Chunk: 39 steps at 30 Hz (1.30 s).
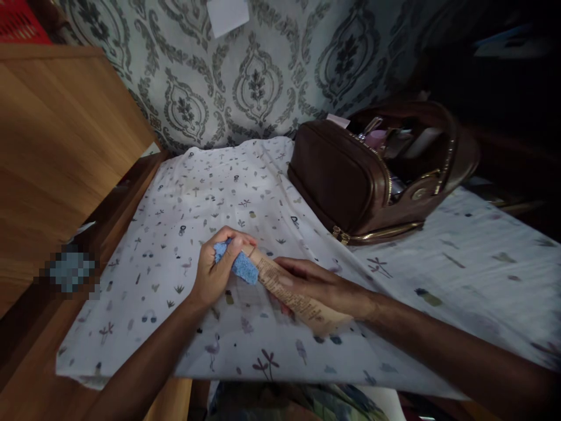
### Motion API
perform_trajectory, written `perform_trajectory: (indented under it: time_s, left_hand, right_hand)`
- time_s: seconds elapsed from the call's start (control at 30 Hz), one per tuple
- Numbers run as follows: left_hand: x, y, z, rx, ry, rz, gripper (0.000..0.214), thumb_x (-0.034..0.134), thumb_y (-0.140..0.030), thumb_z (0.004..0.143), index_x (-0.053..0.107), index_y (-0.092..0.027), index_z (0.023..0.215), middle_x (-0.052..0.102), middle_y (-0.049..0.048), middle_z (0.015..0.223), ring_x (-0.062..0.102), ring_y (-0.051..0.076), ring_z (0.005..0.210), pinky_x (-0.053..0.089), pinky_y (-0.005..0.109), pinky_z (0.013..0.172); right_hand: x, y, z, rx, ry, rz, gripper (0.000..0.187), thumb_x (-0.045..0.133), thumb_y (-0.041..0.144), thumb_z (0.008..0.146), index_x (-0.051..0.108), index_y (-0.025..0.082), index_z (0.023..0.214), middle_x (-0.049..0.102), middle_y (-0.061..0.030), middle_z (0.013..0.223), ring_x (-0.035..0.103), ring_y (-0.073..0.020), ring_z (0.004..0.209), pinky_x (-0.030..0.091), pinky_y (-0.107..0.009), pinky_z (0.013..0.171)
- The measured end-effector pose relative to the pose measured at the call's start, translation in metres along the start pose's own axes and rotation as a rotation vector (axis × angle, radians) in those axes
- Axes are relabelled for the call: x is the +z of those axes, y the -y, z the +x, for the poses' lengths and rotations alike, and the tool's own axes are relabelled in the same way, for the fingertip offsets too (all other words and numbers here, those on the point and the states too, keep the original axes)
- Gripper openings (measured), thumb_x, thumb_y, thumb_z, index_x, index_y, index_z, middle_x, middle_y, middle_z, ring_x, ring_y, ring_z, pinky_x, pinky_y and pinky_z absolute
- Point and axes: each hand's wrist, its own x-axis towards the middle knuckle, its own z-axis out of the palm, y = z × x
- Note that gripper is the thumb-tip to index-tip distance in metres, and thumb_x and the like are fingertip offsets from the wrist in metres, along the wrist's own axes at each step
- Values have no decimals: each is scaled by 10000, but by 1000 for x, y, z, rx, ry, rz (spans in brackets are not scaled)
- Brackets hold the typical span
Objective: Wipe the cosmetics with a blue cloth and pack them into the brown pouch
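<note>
My left hand (219, 263) is closed on a blue fluffy cloth (243, 268), its thumb pressing the cloth to the end of a tan squeeze tube (302, 301). Small dark print covers the side of the tube that faces me. My right hand (324, 283) wraps round the tube's body, thumb along the printed face and fingers underneath. The tube slants down to the right, its flat wide end lowest. Both hands are just above a white cloth (205, 204) printed with flamingos and palms. The tube's upper end is hidden by the left fingers and the blue cloth.
A brown toiletry bag (333, 175) with gold zips stands unzipped at the back right, with several bottles and tubes inside. A wooden panel (56, 134) rises on the left. Behind is a patterned wall (258, 76) with a white paper (228, 16) on it.
</note>
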Motion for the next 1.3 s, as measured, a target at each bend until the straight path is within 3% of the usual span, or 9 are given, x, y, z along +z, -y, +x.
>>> perform_trajectory:
  time_s: [0.13,0.23,0.3,0.43,0.57,0.67,0.93,1.13,1.3]
  left_hand:
    - [-3,4,1,-76,-39,-130,341,488,-518,977,632,-209,974,729,59,936,686,201,887,542,329,809]
    - [-10,3,0,-137,22,-178,448,446,-608,960,589,-216,1123,706,90,1075,676,211,943,547,331,812]
    - [-17,0,0,-174,124,-198,490,573,-608,898,540,-235,1213,663,102,1189,663,215,976,545,326,819]
    - [-33,-8,4,-155,297,-170,586,787,-407,786,503,-268,1280,593,99,1308,627,225,1061,525,313,856]
    - [-43,-4,12,-61,213,-125,442,770,-373,799,579,-232,1171,642,62,1127,625,182,940,502,270,804]
    - [-45,4,17,-38,142,-125,388,777,-378,780,591,-206,1073,654,52,1056,627,185,923,497,274,797]
    - [-38,19,12,-103,47,-189,266,729,-361,761,557,-195,879,700,57,1002,661,214,949,510,332,841]
    - [-29,14,10,-214,-78,-301,198,697,-246,706,511,-207,763,732,27,816,681,195,796,514,316,745]
    - [-32,8,9,-207,-41,-283,248,704,-271,771,525,-219,935,753,21,829,697,186,784,528,314,746]
  right_hand:
    - [3,3,0,-12,-58,12,554,715,620,779,613,191,1114,613,6,739,603,-149,649,498,-295,644]
    - [6,6,0,-80,-133,-120,575,695,627,791,609,188,1152,583,1,786,574,-144,656,507,-296,626]
    - [8,10,1,-142,-202,-277,555,698,598,792,617,177,1144,572,-17,847,566,-157,699,501,-295,610]
    - [15,21,7,-303,-371,-760,331,740,419,771,659,178,983,593,-51,934,583,-220,854,491,-342,723]
    - [25,28,19,-355,-506,-1032,348,717,220,764,604,206,1093,650,-52,990,619,-237,886,469,-359,779]
    - [29,24,28,-312,-538,-1122,346,698,238,806,568,222,1126,685,-48,979,638,-236,836,457,-349,737]
    - [18,7,36,-248,-514,-1058,605,651,294,849,454,174,1409,706,-99,1033,667,-244,843,500,-375,754]
    - [17,1,33,-275,-525,-1047,571,657,294,833,493,244,1378,721,-56,1001,691,-246,847,529,-368,758]
    - [21,-3,31,-363,-550,-1120,473,628,287,834,533,241,1295,721,-78,1057,688,-257,853,526,-384,766]
